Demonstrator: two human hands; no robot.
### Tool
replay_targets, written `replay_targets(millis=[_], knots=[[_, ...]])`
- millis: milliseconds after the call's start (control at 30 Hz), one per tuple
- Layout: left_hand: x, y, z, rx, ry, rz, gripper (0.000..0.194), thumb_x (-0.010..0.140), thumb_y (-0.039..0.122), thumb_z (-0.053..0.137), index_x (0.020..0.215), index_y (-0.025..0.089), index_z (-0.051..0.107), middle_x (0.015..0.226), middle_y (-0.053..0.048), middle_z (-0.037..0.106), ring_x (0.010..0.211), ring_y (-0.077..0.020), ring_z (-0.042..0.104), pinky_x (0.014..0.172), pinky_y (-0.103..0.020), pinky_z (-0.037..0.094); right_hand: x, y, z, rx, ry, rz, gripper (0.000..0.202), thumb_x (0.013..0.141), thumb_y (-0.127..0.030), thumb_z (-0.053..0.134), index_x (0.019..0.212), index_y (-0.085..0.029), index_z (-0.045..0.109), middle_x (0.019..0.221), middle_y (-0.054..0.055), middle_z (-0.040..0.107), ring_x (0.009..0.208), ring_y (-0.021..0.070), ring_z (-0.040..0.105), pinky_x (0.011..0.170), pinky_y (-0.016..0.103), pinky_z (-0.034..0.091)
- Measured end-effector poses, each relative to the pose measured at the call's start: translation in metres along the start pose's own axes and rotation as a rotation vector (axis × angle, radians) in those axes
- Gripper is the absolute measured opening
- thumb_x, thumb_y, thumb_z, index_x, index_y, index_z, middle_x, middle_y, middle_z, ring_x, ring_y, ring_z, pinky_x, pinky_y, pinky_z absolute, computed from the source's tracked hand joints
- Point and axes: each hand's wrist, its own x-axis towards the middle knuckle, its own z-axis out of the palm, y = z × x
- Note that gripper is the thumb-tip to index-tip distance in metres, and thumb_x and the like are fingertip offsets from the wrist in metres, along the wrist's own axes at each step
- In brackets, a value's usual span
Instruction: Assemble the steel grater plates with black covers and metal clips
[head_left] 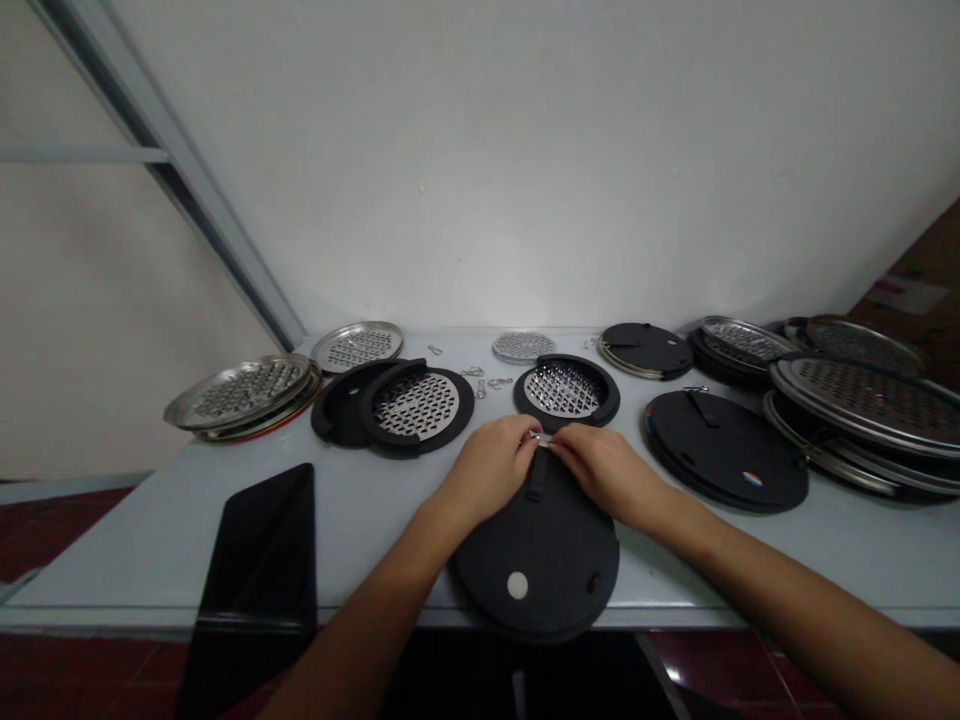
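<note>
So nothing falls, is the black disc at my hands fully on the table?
Not fully: the black disc reaches past the front edge of the table. Resting or lifted, I can't tell.

You can read no text, brand or number here. On the black disc nearest you (536, 545), you see a round pale spot (517, 586), label-like; you cannot make out any print on it. On the right disc (720, 435), you find a small coloured patch (752, 479) with bands of blue, white and orange-red, too small for you to read. The back disc (641, 355) and the left disc (337, 412) show you 1 small pale mark each, both unreadable. At the far right, a pale patch (911, 295) on the brown surface (934, 255) is too blurred for you.
</note>
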Motion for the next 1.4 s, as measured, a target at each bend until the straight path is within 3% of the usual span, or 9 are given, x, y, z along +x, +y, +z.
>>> replay_targets(millis=[133,433,567,733,967,1133,1400], knots=[[-0.006,-0.002,0.005,0.016,0.039,-0.01,0.021,0.081,0.015,0.041,0.084,0.016,0.062,0.086,-0.004,0.066,0.081,-0.0158,0.059,0.075,-0.026,0.042,-0.001,0.0,0.001,0.016,0.013,0.02,0.02,0.086,-0.023,0.038,0.075,-0.016,0.053,0.073,0.004,0.058,0.068,0.0142,0.054,0.061,0.023,0.036],[-0.017,0.006,0.007,0.383,-0.023,0.068,0.026,0.084,0.015,0.032,0.085,0.014,0.058,0.082,-0.007,0.059,0.079,-0.0189,0.054,0.072,-0.031,0.043,0.0,-0.002,0.003,-0.008,-0.041,0.001,0.021,0.088,-0.024,0.035,0.075,-0.017,0.049,0.07,0.003,0.055,0.067,0.0138,0.051,0.062,0.023,0.035],[-0.023,0.013,0.003,0.354,-0.056,0.006,0.026,0.083,0.025,0.039,0.099,0.012,0.055,0.09,-0.009,0.057,0.087,-0.0217,0.051,0.077,-0.035,0.041,0.001,-0.005,0.0,-0.045,-0.101,0.015,0.022,0.088,-0.025,0.032,0.079,-0.017,0.051,0.075,0.004,0.057,0.072,0.0145,0.053,0.065,0.024,0.035],[-0.033,0.021,0.0,0.344,-0.107,-0.037,0.053,0.077,0.037,0.05,0.122,0.011,0.041,0.105,-0.013,0.054,0.097,-0.0265,0.047,0.083,-0.04,0.038,0.002,-0.008,-0.004,-0.069,-0.143,0.023,0.022,0.088,-0.024,0.033,0.086,-0.017,0.053,0.083,0.006,0.06,0.079,0.0152,0.055,0.067,0.023,0.035],[-0.043,0.028,0.005,0.359,-0.032,-0.163,0.063,0.074,0.043,0.051,0.125,0.009,0.038,0.11,-0.014,0.054,0.101,-0.0282,0.045,0.085,-0.041,0.036,0.0,-0.009,-0.005,-0.098,-0.113,-0.015,0.021,0.089,-0.026,0.033,0.084,-0.017,0.052,0.081,0.004,0.058,0.077,0.0144,0.054,0.064,0.023,0.034],[-0.046,0.026,0.008,0.321,-0.001,-0.123,0.055,0.076,0.043,0.049,0.122,0.014,0.043,0.108,-0.01,0.056,0.101,-0.0259,0.044,0.085,-0.04,0.037,0.002,-0.01,-0.006,-0.148,-0.151,-0.03,0.022,0.089,-0.025,0.033,0.087,-0.017,0.054,0.083,0.005,0.058,0.078,0.0155,0.054,0.063,0.023,0.033],[-0.048,0.025,0.009,0.248,0.03,-0.121,0.049,0.077,0.038,0.05,0.119,0.013,0.045,0.111,-0.01,0.057,0.102,-0.0244,0.046,0.086,-0.04,0.038,0.003,-0.008,-0.006,-0.118,-0.163,-0.059,0.019,0.088,-0.023,0.035,0.086,-0.017,0.053,0.081,0.004,0.059,0.072,0.0139,0.054,0.058,0.023,0.03]])
